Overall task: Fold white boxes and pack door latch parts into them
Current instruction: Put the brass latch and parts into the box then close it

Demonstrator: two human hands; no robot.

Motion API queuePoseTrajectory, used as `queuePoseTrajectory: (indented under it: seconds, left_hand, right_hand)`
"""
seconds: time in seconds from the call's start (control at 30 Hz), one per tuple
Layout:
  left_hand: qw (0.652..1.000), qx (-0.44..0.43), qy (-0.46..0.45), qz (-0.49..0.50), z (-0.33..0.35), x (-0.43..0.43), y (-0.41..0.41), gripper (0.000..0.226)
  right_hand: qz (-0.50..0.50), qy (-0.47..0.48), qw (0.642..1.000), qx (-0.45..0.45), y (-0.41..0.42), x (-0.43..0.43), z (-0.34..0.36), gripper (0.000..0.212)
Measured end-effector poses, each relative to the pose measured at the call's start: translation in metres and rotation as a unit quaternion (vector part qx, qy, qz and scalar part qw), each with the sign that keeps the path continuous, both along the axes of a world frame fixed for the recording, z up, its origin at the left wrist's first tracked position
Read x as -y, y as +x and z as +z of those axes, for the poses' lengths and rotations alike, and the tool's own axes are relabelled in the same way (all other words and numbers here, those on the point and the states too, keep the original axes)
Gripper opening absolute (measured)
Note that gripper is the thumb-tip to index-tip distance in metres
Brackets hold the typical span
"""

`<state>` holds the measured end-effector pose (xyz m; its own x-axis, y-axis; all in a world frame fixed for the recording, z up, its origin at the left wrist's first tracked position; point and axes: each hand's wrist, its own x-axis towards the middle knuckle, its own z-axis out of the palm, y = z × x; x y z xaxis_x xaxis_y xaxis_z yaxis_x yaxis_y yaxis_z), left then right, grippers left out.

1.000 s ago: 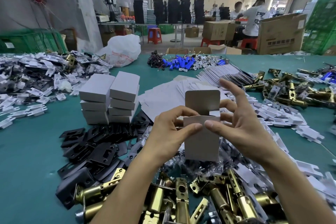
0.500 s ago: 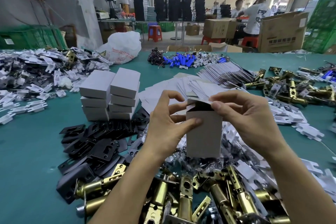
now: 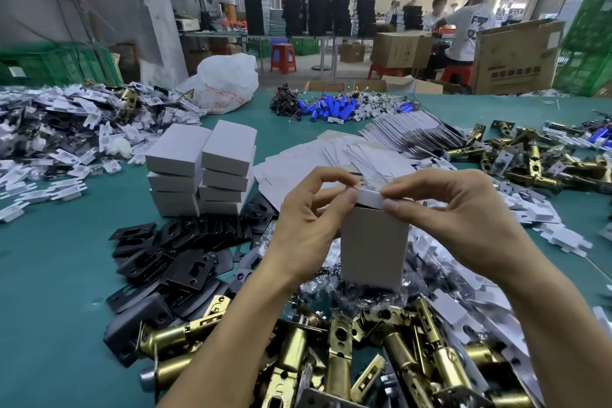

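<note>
You hold a small white cardboard box (image 3: 374,248) upright above the heap of brass door latch bolts (image 3: 337,354) on the green table (image 3: 49,275). Your left hand (image 3: 308,225) pinches its top flap at the left corner between thumb and forefinger, and your right hand (image 3: 463,219) pinches the right corner likewise. Two stacks of folded white boxes (image 3: 202,169) stand well to the left.

— What do we find at centre?
— We record a box (image 3: 374,248) upright between the left hand (image 3: 308,228) and right hand (image 3: 463,219), with latch bolts (image 3: 334,351) before it.
— And leftward?
— Plates (image 3: 185,262) lie left of it; stacked boxes (image 3: 202,169) behind them; flat blanks (image 3: 298,169) behind the box.
</note>
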<state>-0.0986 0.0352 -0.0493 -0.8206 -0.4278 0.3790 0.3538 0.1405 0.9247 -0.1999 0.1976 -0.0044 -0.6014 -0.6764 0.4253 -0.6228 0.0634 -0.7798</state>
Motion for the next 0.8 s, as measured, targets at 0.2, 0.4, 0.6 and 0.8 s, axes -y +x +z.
queuePoseTrajectory:
  seconds: [0.2,0.4,0.6,0.8]
  left_hand:
    - [0.998,0.048,0.034,-0.019,0.004,0.002,-0.001,0.032]
    - [0.997,0.045,-0.064,-0.002,-0.005,0.004,0.0,0.01]
    - [0.99,0.047,-0.122,0.042,-0.01,0.006,-0.002,0.017]
    - [0.954,-0.011,-0.269,0.131,-0.014,0.01,-0.003,0.022]
  right_hand:
    - [0.051,0.025,0.998,0.009,-0.005,-0.003,-0.004,0.028]
    - [0.067,0.025,0.997,0.003,-0.003,-0.001,-0.009,0.033]
    - [0.06,0.044,0.994,-0.08,-0.003,0.003,-0.013,0.03]
    - [0.074,0.016,0.995,-0.064,-0.007,0.007,-0.025,0.032]
